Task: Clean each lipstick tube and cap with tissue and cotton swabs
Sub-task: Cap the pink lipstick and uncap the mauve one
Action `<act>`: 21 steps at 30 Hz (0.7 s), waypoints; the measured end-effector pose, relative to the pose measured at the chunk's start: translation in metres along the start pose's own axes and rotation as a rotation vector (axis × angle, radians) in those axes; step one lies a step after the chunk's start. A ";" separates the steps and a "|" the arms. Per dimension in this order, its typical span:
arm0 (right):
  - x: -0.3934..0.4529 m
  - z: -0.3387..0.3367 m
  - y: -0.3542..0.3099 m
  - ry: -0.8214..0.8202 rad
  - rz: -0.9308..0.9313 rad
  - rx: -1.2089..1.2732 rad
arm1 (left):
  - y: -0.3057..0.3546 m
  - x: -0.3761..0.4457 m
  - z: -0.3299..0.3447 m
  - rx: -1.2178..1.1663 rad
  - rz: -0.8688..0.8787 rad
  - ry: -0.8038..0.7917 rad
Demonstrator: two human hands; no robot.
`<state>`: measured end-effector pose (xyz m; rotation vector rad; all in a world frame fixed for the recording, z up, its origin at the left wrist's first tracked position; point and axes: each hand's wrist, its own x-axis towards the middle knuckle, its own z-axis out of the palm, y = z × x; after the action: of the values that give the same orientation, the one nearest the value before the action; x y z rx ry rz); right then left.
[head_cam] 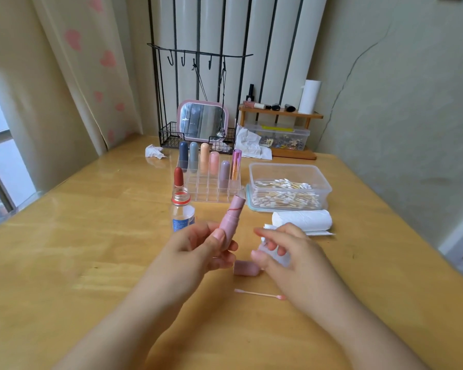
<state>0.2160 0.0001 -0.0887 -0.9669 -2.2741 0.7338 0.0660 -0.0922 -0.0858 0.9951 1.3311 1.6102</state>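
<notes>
Nearest on the table [64, 263] lies a used swab [259, 293], its right tip pink. Just beyond, the cap [246, 268] lies between the hands. The left hand [198, 249] grips the open pink tube [231, 222], tilted and marked with a red streak. The right hand [286, 252] pinches a tissue [275, 252], blurred and mostly hidden by fingers. Behind stand an open bottle [182, 209], a tissue roll [302, 220], a swab box [289, 188] and an organizer [211, 182] of capped lipsticks.
</notes>
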 end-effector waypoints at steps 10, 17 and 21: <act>-0.003 -0.021 -0.002 -0.021 0.043 0.242 | -0.002 -0.001 0.003 -0.053 -0.044 -0.027; -0.003 -0.023 -0.014 -0.058 0.075 0.714 | -0.001 -0.007 0.008 -0.193 -0.094 -0.173; -0.003 -0.025 -0.016 -0.101 0.033 0.899 | 0.000 -0.008 0.011 -0.372 -0.180 -0.263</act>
<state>0.2275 -0.0053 -0.0614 -0.5242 -1.6782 1.6388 0.0791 -0.0959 -0.0844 0.8018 0.8762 1.4632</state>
